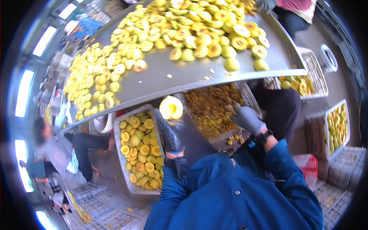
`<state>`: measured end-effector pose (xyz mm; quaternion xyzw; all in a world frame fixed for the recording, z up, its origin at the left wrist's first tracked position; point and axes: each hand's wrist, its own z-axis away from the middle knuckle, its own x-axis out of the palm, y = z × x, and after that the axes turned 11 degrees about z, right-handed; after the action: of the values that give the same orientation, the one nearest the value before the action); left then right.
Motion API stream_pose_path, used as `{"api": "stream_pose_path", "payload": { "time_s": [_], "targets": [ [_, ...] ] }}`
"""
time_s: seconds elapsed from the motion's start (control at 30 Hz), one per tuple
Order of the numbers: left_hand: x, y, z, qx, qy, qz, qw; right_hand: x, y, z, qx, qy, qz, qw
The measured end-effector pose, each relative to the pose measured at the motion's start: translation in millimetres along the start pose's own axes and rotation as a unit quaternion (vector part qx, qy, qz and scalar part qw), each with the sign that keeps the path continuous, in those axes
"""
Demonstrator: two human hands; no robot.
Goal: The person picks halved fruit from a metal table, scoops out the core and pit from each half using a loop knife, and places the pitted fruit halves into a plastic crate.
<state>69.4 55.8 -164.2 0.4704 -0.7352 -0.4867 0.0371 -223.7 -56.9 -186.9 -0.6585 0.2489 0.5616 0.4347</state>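
My left hand [171,136], in a dark wet-looking glove, is closed on a peach half [171,107] just below the table's front edge. The cut yellow face of this half points up, with a hollow in its middle. My right hand [248,119], in a grey glove, hovers over a crate of brown pits and fruit scraps [212,105]. Its fingers are curled, with a small brownish thing at their tips that I cannot make out. Beside my left arm stands a white crate [158,193] full of peach halves.
A metal table [153,82] carries a large heap of halved peaches [191,30]. More fruit crates [337,128] stand at the right, near a white bucket [328,58]. A person [63,153] sits at the left, and another person's gloved hand [265,5] is at the far edge.
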Motion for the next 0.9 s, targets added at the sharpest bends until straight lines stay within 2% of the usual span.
{"api": "stream_pose_path", "payload": {
  "time_s": [0.03,0.1,0.17,0.2,0.27,0.3,0.33,0.4,0.43,0.5,0.57,0.63,0.7,0.8,0.83,0.9],
  "targets": [
    [-11.7,-12.0,3.6,-0.104,0.046,0.227,0.967,-7.0,-6.9,0.5,0.006,-0.024,-0.022,0.999],
    [-32.5,-11.2,-0.1,-0.151,0.107,0.324,0.928,-13.3,-13.4,2.0,0.010,-0.070,-0.041,0.997],
    [-66.2,-39.6,3.6,-0.151,0.154,0.239,0.947,-15.9,-16.9,3.8,0.007,-0.115,-0.048,0.992],
    [-90.3,-82.6,9.8,-0.193,0.176,0.283,0.923,-17.8,-18.6,4.3,0.010,-0.140,-0.055,0.989],
    [-123.8,-119.6,8.7,-0.203,0.217,0.186,0.937,-11.5,-19.5,3.9,0.012,-0.137,-0.049,0.989],
    [-134.8,-116.2,-3.6,-0.226,0.211,0.070,0.948,-3.6,-16.7,3.3,0.008,-0.133,-0.049,0.990],
    [-143.7,-126.1,-9.8,-0.226,0.186,-0.014,0.956,-0.1,-17.0,1.6,0.006,-0.127,-0.049,0.991],
    [-151.6,-145.9,-28.1,-0.113,0.163,-0.222,0.955,3.1,-19.0,1.3,-0.004,-0.133,-0.050,0.990],
    [-144.0,-115.9,-55.9,-0.079,0.152,-0.266,0.949,3.8,-21.0,0.4,-0.004,-0.140,-0.049,0.989],
    [-122.3,-82.0,-113.4,0.026,0.107,-0.177,0.978,-4.5,-29.5,-5.1,-0.038,-0.153,-0.018,0.987],
    [-93.5,-82.8,-167.5,0.101,0.042,-0.150,0.983,-1.7,-33.9,-8.0,-0.042,-0.160,-0.038,0.985],
    [-59.3,-108.6,-218.0,0.122,-0.012,-0.161,0.979,2.6,-40.2,-8.1,-0.058,-0.146,-0.027,0.987],
    [-26.2,-139.2,-262.9,0.096,-0.049,-0.209,0.972,8.6,-43.2,-7.8,-0.028,-0.153,-0.054,0.986],
    [10.2,-155.3,-301.9,-0.021,-0.133,-0.262,0.956,16.3,-40.8,-6.5,-0.029,-0.147,-0.072,0.986],
    [15.9,-156.4,-309.0,-0.041,-0.173,-0.320,0.930,13.8,-40.6,-7.0,-0.038,-0.149,-0.071,0.986],
    [22.8,-151.7,-317.9,-0.044,-0.222,-0.333,0.915,12.5,-42.1,-8.6,-0.043,-0.153,-0.066,0.985]
  ]
}}
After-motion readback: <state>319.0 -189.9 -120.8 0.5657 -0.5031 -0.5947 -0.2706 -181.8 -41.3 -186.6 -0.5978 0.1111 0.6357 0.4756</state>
